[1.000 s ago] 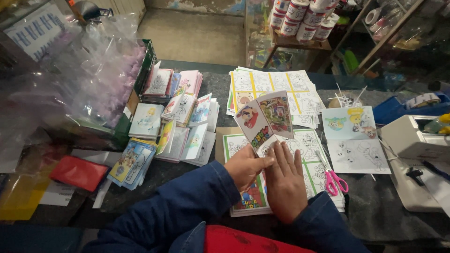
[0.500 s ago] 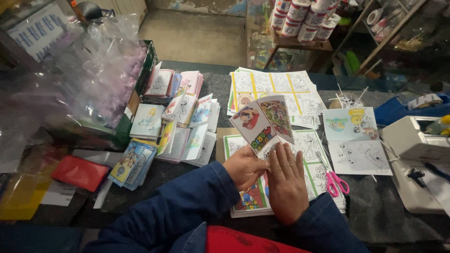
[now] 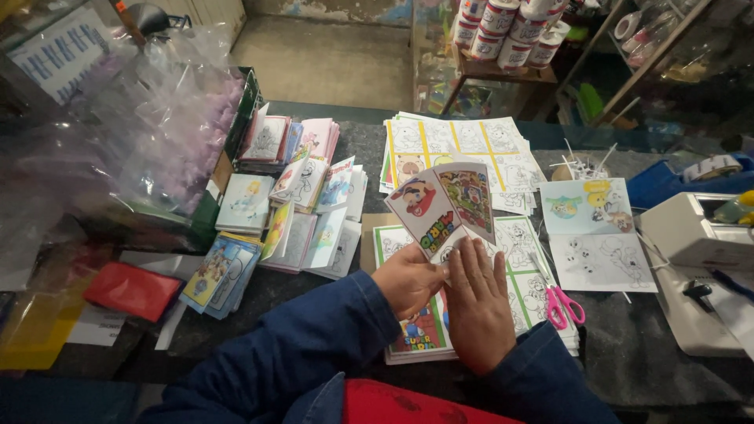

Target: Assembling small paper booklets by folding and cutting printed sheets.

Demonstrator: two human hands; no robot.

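The left hand point(image 3: 408, 279) is curled, its fingers and thumb pinching the lower edge of a small folded paper booklet with colourful cartoon covers point(image 3: 444, 206), which stands tilted up from the counter with two panels spread towards the camera. Where exactly the fingertips meet the paper is hidden behind the knuckles. The right hand point(image 3: 477, 302) lies flat and open, palm down, fingers stretched forward, pressing on the booklet's lower corner and on the stack of green-bordered colouring sheets point(image 3: 518, 259) beneath; its palm covers the fold, so that cannot be made out. Both wrists come out of dark blue denim sleeves point(image 3: 314, 345), which hide the near edge of the stack.

Just right of the right hand, pink-handled scissors point(image 3: 564, 305) lie on the sheets, blades partly under the paper. Beyond the booklet is a spread of yellow-bordered colouring sheets point(image 3: 455, 141), partly overlapped by it. To the right lies a loose sheet with coloured and outlined cartoon drawings point(image 3: 597, 235), then a white boxy machine point(image 3: 695, 243) cut off at the frame edge. To the left, small picture booklets fanned in piles point(image 3: 302, 204) cover the dark counter point(image 3: 628, 353), with a flat red packet point(image 3: 132, 290) further out and crumpled clear plastic bags point(image 3: 149, 133) blurring whatever is inside them.
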